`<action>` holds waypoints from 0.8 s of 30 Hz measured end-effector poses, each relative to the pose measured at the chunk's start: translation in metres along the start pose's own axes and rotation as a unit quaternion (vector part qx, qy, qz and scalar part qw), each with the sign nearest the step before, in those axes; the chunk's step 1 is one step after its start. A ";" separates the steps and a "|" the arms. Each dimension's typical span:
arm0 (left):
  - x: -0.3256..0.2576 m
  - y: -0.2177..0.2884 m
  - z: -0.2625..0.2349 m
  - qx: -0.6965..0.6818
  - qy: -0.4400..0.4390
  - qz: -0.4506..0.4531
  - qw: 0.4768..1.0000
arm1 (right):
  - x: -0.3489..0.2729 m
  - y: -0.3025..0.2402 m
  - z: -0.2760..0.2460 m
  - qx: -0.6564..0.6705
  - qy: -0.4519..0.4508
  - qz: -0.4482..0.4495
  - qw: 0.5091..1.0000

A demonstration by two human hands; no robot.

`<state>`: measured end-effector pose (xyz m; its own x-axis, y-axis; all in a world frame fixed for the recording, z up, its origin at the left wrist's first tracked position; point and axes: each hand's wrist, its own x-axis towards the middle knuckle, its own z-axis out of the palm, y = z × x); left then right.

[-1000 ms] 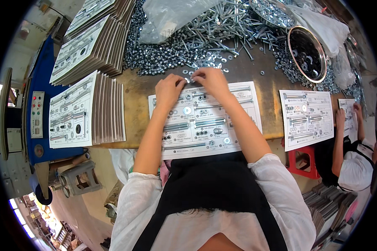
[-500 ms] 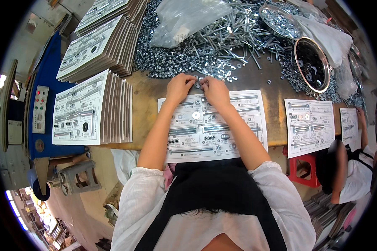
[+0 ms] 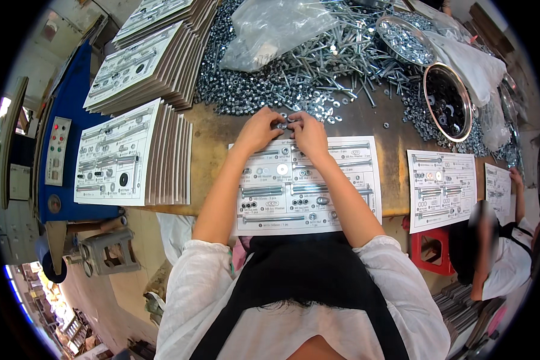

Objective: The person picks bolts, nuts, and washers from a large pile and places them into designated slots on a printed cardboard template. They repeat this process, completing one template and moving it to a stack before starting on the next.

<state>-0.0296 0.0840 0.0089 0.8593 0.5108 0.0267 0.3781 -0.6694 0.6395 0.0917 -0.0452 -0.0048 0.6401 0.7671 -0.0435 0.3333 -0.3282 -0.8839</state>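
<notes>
A white printed card (image 3: 336, 225) lies on the table's near edge, with bolts, nuts and washers fixed in rows. Both hands are at its far edge, close to the heap of loose nuts (image 3: 240, 90). My left hand (image 3: 260, 130) is closed, thumb and forefinger pinching a small metal nut (image 3: 281, 126). Facing it a short gap away, my right hand (image 3: 309, 133) has its fingertips pressed together; what they hold is too small to make out. My forearms cover parts of the card's sides.
Stacks of filled cards (image 3: 117, 159) stand at the left. Beyond the hands lie piled bolts (image 3: 336, 48) and a plastic bag (image 3: 270, 33). A metal bowl (image 3: 427, 90) of dark washers sits right, near another filled card (image 3: 443, 192). A co-worker (image 3: 504, 252) works at far right.
Both hands have stayed together at the card's far edge, with small finger movements and a slight draw toward the card. The whole view has shifted a little.
</notes>
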 end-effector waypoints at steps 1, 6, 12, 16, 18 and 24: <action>0.000 0.000 -0.001 0.002 -0.013 0.000 1.000 | -0.001 -0.002 0.000 0.016 0.003 0.003 1.000; 0.006 -0.007 0.006 0.003 0.001 0.058 0.998 | 0.001 0.000 0.003 0.034 0.003 -0.013 0.999; -0.037 0.019 -0.020 -0.096 0.042 0.006 0.994 | -0.017 -0.014 -0.024 0.098 0.004 -0.034 0.995; -0.133 0.050 -0.022 0.032 0.016 0.092 0.995 | -0.044 -0.014 -0.063 0.147 -0.019 -0.007 0.989; -0.165 0.054 -0.005 0.066 0.024 0.122 0.990 | -0.051 -0.012 -0.070 0.164 -0.022 0.012 0.986; -0.183 0.042 0.014 0.141 0.039 0.147 0.978 | -0.055 -0.010 -0.060 0.184 -0.062 -0.002 0.981</action>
<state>-0.1657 -0.0450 0.0207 0.9205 0.3057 0.2434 0.2077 -0.9104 0.3579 0.0947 -0.1170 0.0346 0.5429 0.8364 -0.0758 0.0478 -0.1209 -0.9915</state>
